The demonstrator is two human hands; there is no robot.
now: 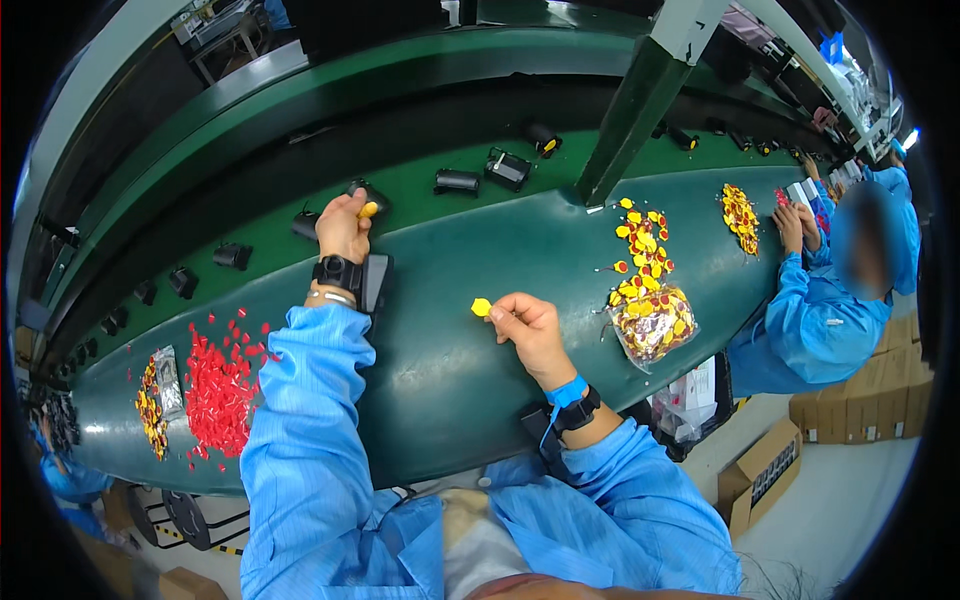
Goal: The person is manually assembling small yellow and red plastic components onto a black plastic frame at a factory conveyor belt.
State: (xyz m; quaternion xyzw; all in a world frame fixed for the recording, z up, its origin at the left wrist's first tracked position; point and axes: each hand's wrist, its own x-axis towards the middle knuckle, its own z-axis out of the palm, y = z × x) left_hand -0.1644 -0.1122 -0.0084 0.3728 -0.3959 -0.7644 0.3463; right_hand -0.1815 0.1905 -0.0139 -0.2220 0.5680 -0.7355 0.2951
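Reaching over the far edge of the table, my left hand [343, 232] has its fingers closed at a black cylindrical device [374, 192] on the green belt. A yellow piece [369, 209] shows beside those fingertips, against the device's near end; how it is attached is too small to tell. Above the middle of the table, my right hand [532, 335] pinches a small flat yellow piece [481, 307] between thumb and forefinger. To the right of it lie a loose pile of yellow and red pieces [643, 240] and a clear plastic bag [655, 325] filled with similar ones.
Several black devices [457, 181] line the green belt [420, 208] beyond the table. A green post [632, 125] rises at the far edge. Red pieces [218, 390] spread left of my forearm. A co-worker in blue [825, 320] works at right; cartons [760, 475] stand on the floor.
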